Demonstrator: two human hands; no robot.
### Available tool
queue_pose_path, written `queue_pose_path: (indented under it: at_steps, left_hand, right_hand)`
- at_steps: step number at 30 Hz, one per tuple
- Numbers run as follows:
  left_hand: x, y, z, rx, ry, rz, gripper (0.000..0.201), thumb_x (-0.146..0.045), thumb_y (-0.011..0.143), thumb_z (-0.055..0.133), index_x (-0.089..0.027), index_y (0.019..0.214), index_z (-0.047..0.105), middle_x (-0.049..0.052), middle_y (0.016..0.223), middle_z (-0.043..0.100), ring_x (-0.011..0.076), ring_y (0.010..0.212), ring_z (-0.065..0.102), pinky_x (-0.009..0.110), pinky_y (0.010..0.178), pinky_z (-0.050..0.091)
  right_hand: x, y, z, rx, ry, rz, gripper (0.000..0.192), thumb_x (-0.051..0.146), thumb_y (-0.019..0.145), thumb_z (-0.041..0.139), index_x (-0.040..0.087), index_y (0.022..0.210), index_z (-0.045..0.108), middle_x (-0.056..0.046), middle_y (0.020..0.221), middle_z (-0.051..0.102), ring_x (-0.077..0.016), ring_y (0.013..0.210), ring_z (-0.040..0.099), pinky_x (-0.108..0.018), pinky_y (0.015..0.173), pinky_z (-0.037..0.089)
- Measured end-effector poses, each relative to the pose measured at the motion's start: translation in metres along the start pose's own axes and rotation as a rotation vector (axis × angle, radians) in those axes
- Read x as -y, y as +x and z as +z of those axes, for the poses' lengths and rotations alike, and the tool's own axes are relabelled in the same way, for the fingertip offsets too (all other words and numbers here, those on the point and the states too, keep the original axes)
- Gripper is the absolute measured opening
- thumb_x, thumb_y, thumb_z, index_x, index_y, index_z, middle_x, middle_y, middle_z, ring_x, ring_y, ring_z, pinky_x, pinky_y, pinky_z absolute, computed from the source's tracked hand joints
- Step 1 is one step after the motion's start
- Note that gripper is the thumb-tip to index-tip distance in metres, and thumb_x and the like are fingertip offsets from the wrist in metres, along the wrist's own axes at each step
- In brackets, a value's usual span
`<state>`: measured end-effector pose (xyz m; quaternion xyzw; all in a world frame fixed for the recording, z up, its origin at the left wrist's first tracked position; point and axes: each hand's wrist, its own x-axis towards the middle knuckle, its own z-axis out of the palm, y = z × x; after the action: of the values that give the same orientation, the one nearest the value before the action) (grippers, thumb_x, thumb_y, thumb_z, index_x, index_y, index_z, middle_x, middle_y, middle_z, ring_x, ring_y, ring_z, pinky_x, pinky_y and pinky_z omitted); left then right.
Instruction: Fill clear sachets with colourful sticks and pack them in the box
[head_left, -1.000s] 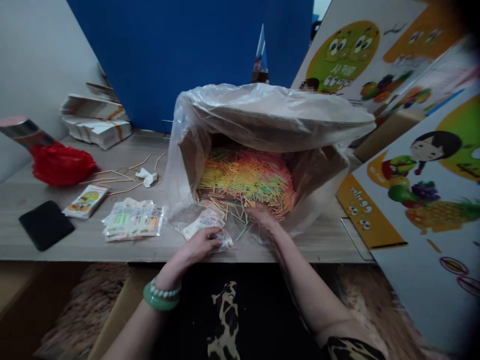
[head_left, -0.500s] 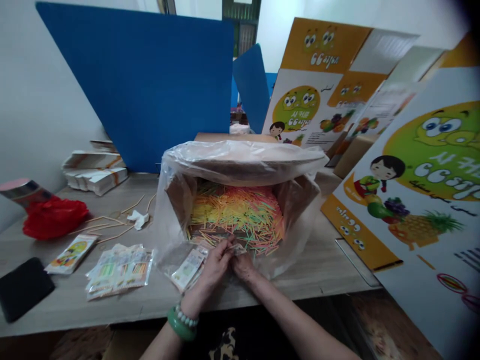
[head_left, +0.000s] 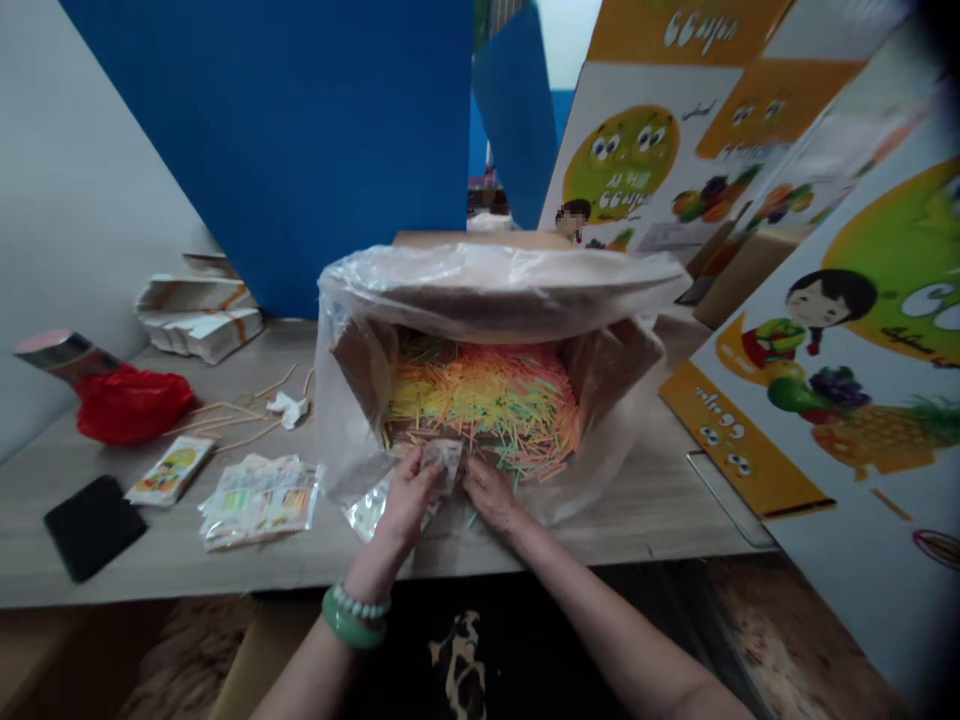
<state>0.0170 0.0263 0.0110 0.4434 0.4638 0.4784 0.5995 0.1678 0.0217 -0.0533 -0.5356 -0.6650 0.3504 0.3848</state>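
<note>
Several filled packets (head_left: 259, 505) lie on the table (head_left: 176, 562) at left. Further right, the left hand (head_left: 407, 497) pinches 1 small packet (head_left: 451, 455) in its fingers — long axis unclear — at the front of the plastic-lined box (head_left: 611, 375). Loose coloured sticks (head_left: 487, 395) lie beyond, in the box. The right hand (head_left: 491, 497) is just beside the packet's right edge, fingers curled — grasp impossible to tell.

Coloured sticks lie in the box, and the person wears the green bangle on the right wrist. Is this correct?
The wrist is wrong: the head view shows the green bangle on the left wrist. Coloured sticks do lie in the box.
</note>
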Motion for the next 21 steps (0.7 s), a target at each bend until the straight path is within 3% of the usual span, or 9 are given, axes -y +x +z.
queue_pose_path:
  at_steps: [6, 10, 15, 21]
  left_hand:
    - [-0.004, -0.003, -0.011, 0.032, -0.137, -0.174, 0.044, -0.045, 0.062, 0.081, -0.014, 0.089, 0.066, 0.004, 0.081, 0.069, 0.0139, 0.064, 0.06, 0.026, 0.061, 0.049]
    - [-0.004, 0.0, -0.011, 0.025, -0.118, -0.153, 0.045, -0.049, 0.059, 0.082, -0.013, 0.081, 0.068, 0.003, 0.074, 0.068, 0.0136, 0.064, 0.057, 0.025, 0.061, 0.047]
    - [-0.001, 0.0, -0.009, 0.05, -0.06, -0.113, 0.035, -0.043, 0.06, 0.081, -0.013, 0.068, 0.065, -0.001, 0.063, 0.061, 0.0108, 0.058, 0.051, 0.023, 0.057, 0.042]
    - [0.005, -0.002, -0.015, 0.017, 0.095, -0.078, 0.026, -0.035, 0.059, 0.078, -0.015, 0.058, 0.062, -0.002, 0.058, 0.054, 0.0111, 0.059, 0.046, 0.024, 0.057, 0.037]
  right_hand:
    - [0.001, -0.002, -0.002, -0.001, -0.027, 0.019, 0.02, 0.023, 0.087, 0.04, 0.022, 0.097, 0.058, -0.003, 0.091, 0.063, -0.0182, 0.087, 0.058, -0.03, 0.081, 0.044]
    - [0.01, 0.005, -0.014, -0.017, 0.026, 0.022, 0.013, 0.025, 0.086, 0.041, 0.023, 0.087, 0.054, -0.001, 0.081, 0.062, -0.0174, 0.077, 0.057, -0.03, 0.076, 0.044]
    - [0.04, 0.016, -0.032, -0.258, 0.331, -0.009, 0.013, 0.034, 0.088, 0.048, 0.022, 0.084, 0.051, 0.001, 0.075, 0.064, -0.0162, 0.077, 0.061, -0.031, 0.083, 0.045]
    - [0.065, 0.02, -0.032, -0.3, 0.623, 0.065, 0.014, 0.036, 0.086, 0.052, 0.024, 0.086, 0.045, 0.004, 0.068, 0.063, -0.017, 0.073, 0.067, -0.035, 0.084, 0.05]
